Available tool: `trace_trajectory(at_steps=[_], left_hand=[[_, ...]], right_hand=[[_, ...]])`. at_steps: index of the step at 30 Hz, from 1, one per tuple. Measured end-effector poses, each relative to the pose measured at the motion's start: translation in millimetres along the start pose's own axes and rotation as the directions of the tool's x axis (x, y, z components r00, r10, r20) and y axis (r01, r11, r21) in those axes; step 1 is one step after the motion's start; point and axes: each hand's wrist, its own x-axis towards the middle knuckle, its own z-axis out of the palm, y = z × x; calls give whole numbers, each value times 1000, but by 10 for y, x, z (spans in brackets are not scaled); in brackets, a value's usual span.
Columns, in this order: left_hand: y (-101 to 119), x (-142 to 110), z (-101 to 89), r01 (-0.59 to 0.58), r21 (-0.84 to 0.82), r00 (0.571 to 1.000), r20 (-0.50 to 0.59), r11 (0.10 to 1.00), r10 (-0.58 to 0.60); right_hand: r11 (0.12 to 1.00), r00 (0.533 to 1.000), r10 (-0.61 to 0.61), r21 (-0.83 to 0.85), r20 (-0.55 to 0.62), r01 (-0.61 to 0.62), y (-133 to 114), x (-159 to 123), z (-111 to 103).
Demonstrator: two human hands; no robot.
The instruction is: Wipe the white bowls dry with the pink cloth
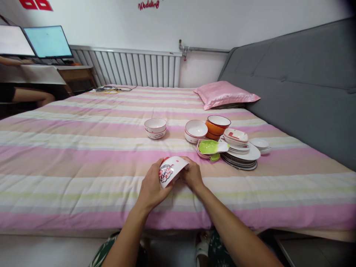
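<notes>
Between both my hands is a white bowl (175, 167) with a red and black blossom print, tilted on its side above the near part of the bed. My left hand (152, 187) grips its left side, fingers wrapped round the wall. At the bowl's right edge, my right hand (193, 174) holds the rim, its fingertips partly hidden behind the bowl. Beyond them stand two stacked white bowls (155, 126) with red rims. Another pair of white bowls (196, 129) sits further right, beside stacked orange bowls (217, 128).
Right of my hands lie green spoon-shaped dishes (210, 147), a stack of plates (251, 152) topped by small dishes (236, 135), and small white bowls (260, 144). A pink pillow (224, 92) rests near the grey headboard (300, 70). Cables (114, 89) lie at the far left; another person's arm (12, 61) is at a desk.
</notes>
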Motion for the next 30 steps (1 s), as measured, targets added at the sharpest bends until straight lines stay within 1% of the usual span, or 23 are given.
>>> trace_trajectory(at_steps=[14,30], left_hand=[[-2,0,1,4,23,1000,4,1000,-4],[-6,0,-3,-11,13,1000,-3,1000,11]], right_hand=[[1000,1000,6,3,-7,-6,9,-7,16],[1000,1000,6,-2,-5,-6,3,-1,12]])
